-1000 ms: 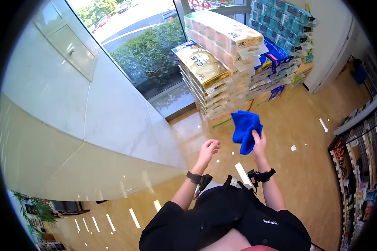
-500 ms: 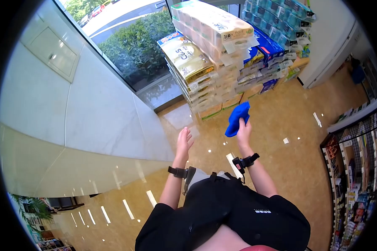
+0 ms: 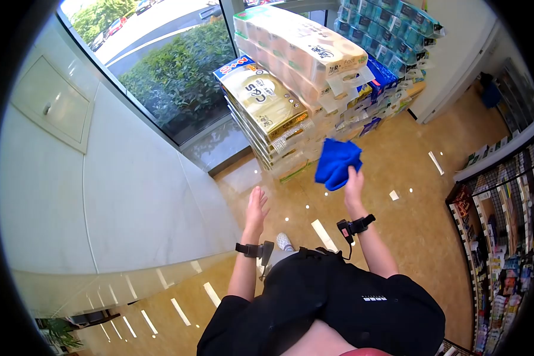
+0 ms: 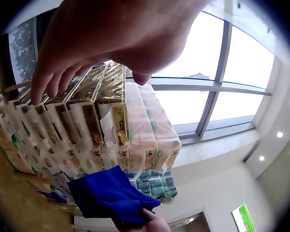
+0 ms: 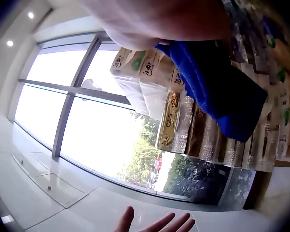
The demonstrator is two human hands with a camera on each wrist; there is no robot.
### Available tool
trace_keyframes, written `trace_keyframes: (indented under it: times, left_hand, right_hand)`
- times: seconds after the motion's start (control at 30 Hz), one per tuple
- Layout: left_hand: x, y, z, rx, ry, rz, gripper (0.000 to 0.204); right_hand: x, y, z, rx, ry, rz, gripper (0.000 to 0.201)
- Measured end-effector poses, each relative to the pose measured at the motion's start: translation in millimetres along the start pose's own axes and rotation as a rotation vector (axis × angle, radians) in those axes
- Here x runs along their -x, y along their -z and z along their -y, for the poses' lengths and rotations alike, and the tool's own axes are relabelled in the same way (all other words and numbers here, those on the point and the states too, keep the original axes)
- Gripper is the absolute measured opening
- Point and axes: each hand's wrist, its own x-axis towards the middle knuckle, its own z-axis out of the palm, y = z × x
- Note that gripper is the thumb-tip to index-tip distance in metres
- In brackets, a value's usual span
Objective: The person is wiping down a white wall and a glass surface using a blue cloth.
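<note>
A blue cloth (image 3: 337,163) hangs from the right hand (image 3: 354,185), pinched between thumb and fingers in front of the body. The left hand (image 3: 256,210) is held out to the left of it, fingers extended, touching nothing. In the left wrist view the cloth (image 4: 108,194) is spread below the left hand (image 4: 116,38), with the right hand (image 4: 150,223) at its lower edge. The right wrist view shows the cloth (image 5: 215,89) under the right hand (image 5: 164,21), and the left hand's spread fingers (image 5: 169,224) at the bottom.
Stacked tissue packs (image 3: 302,44) stand ahead by the window, gold packs (image 3: 261,98) on their left and teal packs (image 3: 385,26) behind. A pale wall (image 3: 130,196) curves along the left. Loaded shelves (image 3: 504,237) line the right. One shoe (image 3: 284,241) shows on the floor.
The view has shifted nearer the stacks. The left hand has moved away from the right and its fingers have straightened. The cloth swung narrow, then spread again in the right hand.
</note>
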Motion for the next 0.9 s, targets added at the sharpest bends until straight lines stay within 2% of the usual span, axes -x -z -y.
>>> trace_keyframes:
  times: [0.03, 0.1, 0.13, 0.17, 0.23, 0.3, 0.33, 0.37, 0.4, 0.5, 0.63, 0.7, 0.73, 0.77, 0.8, 0.83, 0.87, 0.9]
  left_hand:
    - [-9.1, 1.1, -0.2, 0.010, -0.006, 0.005, 0.082]
    - [-22.4, -16.6, -8.9, 0.114, 0.069, 0.030, 0.080]
    - [-26.0, -31.1, -9.8, 0.165, 0.116, 0.043, 0.080]
    - [-32.0, -53.1, -10.2, 0.035, 0.062, 0.109, 0.079]
    - [-39.3, -91.8, -9.1, -0.217, -0.041, 0.243, 0.077]
    - [-47.5, -80.3, -24.6, 0.014, 0.210, 0.425, 0.077]
    - [-57.8, -72.2, -21.7, 0.047, 0.265, 0.447, 0.079]
    - [-54.4, -68.6, -24.6, 0.065, 0.231, 0.436, 0.083]
    - [-54.0, -62.5, -24.6, 0.030, 0.213, 0.415, 0.084]
    - [-56.2, -54.8, -29.9, 0.041, 0.183, 0.357, 0.086]
    - [-53.9, -71.5, -25.7, 0.041, 0.165, 0.302, 0.087]
    - [-50.1, -104.0, -17.1, 0.014, 0.159, 0.286, 0.085]
    - [-48.1, -125.8, -11.2, -0.001, 0.153, 0.279, 0.083]
    - [-48.9, -153.3, 4.0, -0.106, 0.071, 0.309, 0.080]
    - [-52.0, -184.9, 26.3, -0.212, -0.013, 0.339, 0.077]
    - [-53.3, -208.0, 39.9, -0.318, -0.099, 0.367, 0.074]
    - [-50.9, -220.3, 36.0, -0.192, -0.083, 0.463, 0.063]
    - [-33.0, -232.0, 9.4, -0.108, 0.235, 0.510, 0.057]
  right_hand:
    - [-2.9, 2.0, 3.0, 0.005, 0.066, -0.046, 0.031]
    - [7.3, -0.8, -3.4, 0.070, -0.069, -0.063, 0.032]
    - [20.8, -4.2, -35.7, 0.214, 0.025, 0.147, 0.032]
    - [39.9, -12.0, -70.5, 0.362, 0.113, 0.357, 0.033]
    - [104.7, -44.6, -22.9, 0.563, 0.100, 0.803, 0.034]
    - [67.5, -39.5, -19.1, 0.205, -0.349, 0.715, 0.034]
    - [48.4, -31.6, -15.8, 0.149, -0.258, 0.617, 0.032]
    - [32.3, -24.2, -8.8, 0.165, -0.206, 0.503, 0.029]
    - [13.3, -9.3, -12.9, 0.130, -0.276, 0.369, 0.028]
    - [-21.9, 27.3, 8.7, -0.038, -0.195, 0.047, 0.032]
    - [-42.6, 65.0, 38.4, -0.010, 0.106, -0.303, 0.029]
    - [-38.5, 78.2, 32.0, 0.152, 0.105, -0.203, 0.024]
    - [-29.0, 69.3, 22.4, 0.126, 0.165, -0.035, 0.019]
    - [-13.1, 64.3, -11.5, 0.164, 0.053, 0.176, 0.018]
    - [11.4, 60.4, -27.3, 0.347, -0.076, 0.608, 0.026]
    - [42.7, 42.2, 11.1, 0.558, 0.027, 0.552, 0.036]
    - [38.0, 46.1, 33.2, 0.563, -0.066, 0.529, 0.040]
    - [15.7, 57.7, 26.8, 0.297, -0.051, 0.544, 0.037]
